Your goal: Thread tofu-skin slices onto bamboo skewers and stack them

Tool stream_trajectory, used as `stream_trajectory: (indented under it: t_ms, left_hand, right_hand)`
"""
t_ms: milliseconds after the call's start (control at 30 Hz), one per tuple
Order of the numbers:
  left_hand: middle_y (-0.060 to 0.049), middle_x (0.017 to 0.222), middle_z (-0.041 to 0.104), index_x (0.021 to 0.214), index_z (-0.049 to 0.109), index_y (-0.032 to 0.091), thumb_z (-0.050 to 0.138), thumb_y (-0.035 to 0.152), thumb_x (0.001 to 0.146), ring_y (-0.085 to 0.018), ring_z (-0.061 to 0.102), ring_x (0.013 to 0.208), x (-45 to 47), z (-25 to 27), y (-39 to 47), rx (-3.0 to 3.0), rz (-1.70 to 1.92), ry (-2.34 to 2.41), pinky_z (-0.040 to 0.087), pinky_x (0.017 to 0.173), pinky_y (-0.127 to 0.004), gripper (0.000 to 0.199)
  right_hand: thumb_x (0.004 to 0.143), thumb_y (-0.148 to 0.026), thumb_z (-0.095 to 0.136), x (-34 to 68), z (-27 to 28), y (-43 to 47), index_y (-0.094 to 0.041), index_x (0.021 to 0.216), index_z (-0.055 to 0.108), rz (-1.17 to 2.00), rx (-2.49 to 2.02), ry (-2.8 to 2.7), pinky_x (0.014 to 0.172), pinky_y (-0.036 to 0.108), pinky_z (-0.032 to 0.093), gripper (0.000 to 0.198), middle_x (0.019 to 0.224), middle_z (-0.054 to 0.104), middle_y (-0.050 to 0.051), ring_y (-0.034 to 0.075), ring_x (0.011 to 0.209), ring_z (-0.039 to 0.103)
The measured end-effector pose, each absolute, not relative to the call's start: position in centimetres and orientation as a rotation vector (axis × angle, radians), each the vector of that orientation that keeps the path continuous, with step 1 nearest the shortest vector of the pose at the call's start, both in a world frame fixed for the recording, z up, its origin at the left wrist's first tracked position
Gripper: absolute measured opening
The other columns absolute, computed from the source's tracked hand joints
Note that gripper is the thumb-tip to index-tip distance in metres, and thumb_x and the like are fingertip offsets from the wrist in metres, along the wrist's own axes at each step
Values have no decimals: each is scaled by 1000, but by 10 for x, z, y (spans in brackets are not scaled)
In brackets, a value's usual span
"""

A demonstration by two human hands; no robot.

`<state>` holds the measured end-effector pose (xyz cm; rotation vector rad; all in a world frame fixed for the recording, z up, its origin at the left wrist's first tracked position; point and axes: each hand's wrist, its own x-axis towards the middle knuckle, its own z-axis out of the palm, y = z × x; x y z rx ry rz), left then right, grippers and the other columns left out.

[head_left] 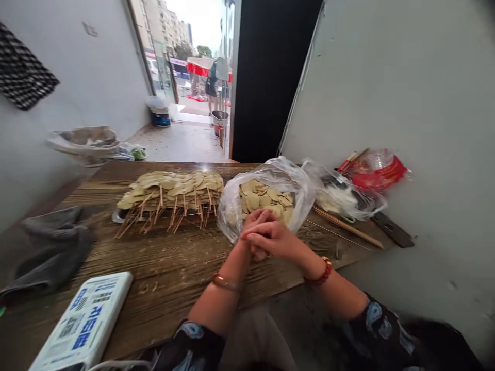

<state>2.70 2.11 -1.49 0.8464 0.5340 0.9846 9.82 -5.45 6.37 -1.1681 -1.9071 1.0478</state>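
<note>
My left hand (pixel 258 217) and my right hand (pixel 276 238) meet over the table's front part, just before an open clear plastic bag (pixel 228 203). My right hand lies across the left, covering part of it, its thumb apart from the other fingers. Some fingers of my left hand show stretched out; others are hidden. Nothing can be seen held in either hand. Inside the bag lie loose thin, pale yellow-green slices (pixel 266 197). To the left, skewers of similar slices (pixel 174 183) are piled on a metal tray (pixel 117 216), wooden sticks pointing toward me.
Thin bamboo sticks (pixel 351 228) and a dark flat-handled tool (pixel 394 230) lie right of the bag. Behind them are another plastic bag (pixel 369 203) and a red package (pixel 381 178). A grey cloth (pixel 58 247) and a white printed box (pixel 83 319) occupy the wooden table's (pixel 170 273) left side.
</note>
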Motion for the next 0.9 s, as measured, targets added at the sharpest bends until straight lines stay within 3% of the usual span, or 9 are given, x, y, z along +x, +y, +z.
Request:
stream_trajectory:
  t_ms: [100, 167, 200, 333, 500, 667, 900]
  left_hand:
    - [-4, 75, 68, 87, 59, 13, 69, 39, 72, -13, 64, 61, 25, -8, 17, 838, 1055, 614, 49, 57, -23, 32]
    - [-6, 76, 68, 90, 59, 13, 70, 40, 70, -14, 65, 62, 25, -3, 15, 854, 1072, 648, 51, 59, -24, 35]
    - [-6, 76, 68, 90, 59, 13, 70, 40, 70, -14, 65, 63, 24, -1, 14, 866, 1080, 653, 51, 59, -24, 36]
    - [-6, 78, 69, 92, 58, 13, 69, 41, 70, -14, 65, 64, 18, 5, 15, 906, 1163, 673, 51, 60, -24, 38]
    - [-4, 74, 68, 92, 56, 14, 68, 41, 70, -14, 65, 62, 7, 8, 20, 922, 1352, 773, 51, 60, -25, 38]
    - [-3, 71, 67, 92, 56, 13, 64, 40, 72, -13, 63, 58, 6, 6, 25, 965, 1427, 882, 49, 56, -24, 35]
    - [-2, 69, 64, 88, 59, 13, 59, 36, 76, -10, 60, 55, 10, -2, 28, 1181, 1467, 1022, 47, 53, -22, 26]
  right_hand:
    - [87, -41, 48, 174, 45, -65, -16, 98, 72, 929, -1434, -1725, 45, 18, 38, 36, 66, 66, 1, 8, 45, 51]
    - [89, -42, 43, 224, 29, -67, -14, 100, 70, 635, -1683, -1693, 46, 20, 40, 41, 68, 67, 2, 10, 48, 54]
    - [91, -42, 39, 246, 21, -66, -15, 101, 70, 425, -1823, -1725, 50, 22, 43, 42, 70, 68, 3, 12, 53, 57]
    - [85, -31, 48, 311, -5, -63, -13, 98, 69, 188, -1951, -1701, 72, 30, 44, 31, 93, 70, 11, 21, 83, 62]
    - [77, -27, 59, 342, -24, -50, -14, 100, 67, 48, -2049, -1770, 68, 29, 39, 28, 92, 66, 11, 21, 78, 59]
    - [78, -30, 57, 359, -33, -36, -17, 71, 65, 70, -2114, -1910, 58, 26, 34, 17, 71, 63, 5, 18, 65, 56]
    - [84, -26, 49, 349, -43, -49, -17, 71, 60, 67, -2093, -2096, 67, 29, 37, 20, 75, 64, 8, 21, 74, 59]
